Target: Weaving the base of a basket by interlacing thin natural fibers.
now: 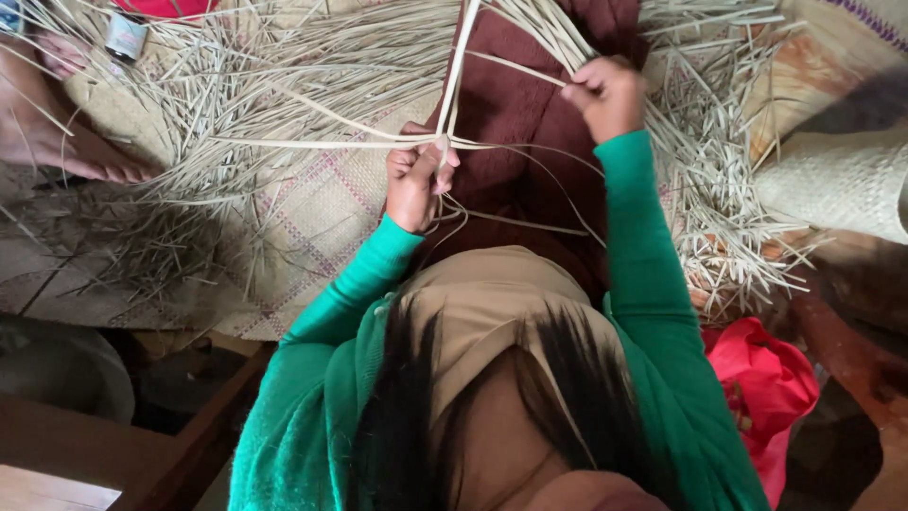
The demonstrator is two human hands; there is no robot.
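Note:
My left hand (414, 182) is closed on the spot where several pale dried-leaf strips (452, 90) cross, just above a maroon cloth (515, 114) over my lap. Up and to the right, my right hand (605, 95) is clenched on a bundle of the same strips that runs toward the top of the view. Both arms wear green sleeves. One long strip (312, 144) runs left from my left hand. Thin loose strands curl below it.
Heaps of loose strips (236, 85) lie on a woven mat (303, 227) left and right of my lap. Another person's bare foot (66, 142) rests at far left, beside a small bottle (125, 36). A woven piece (842, 180) is at right, red cloth (766, 378) lower right.

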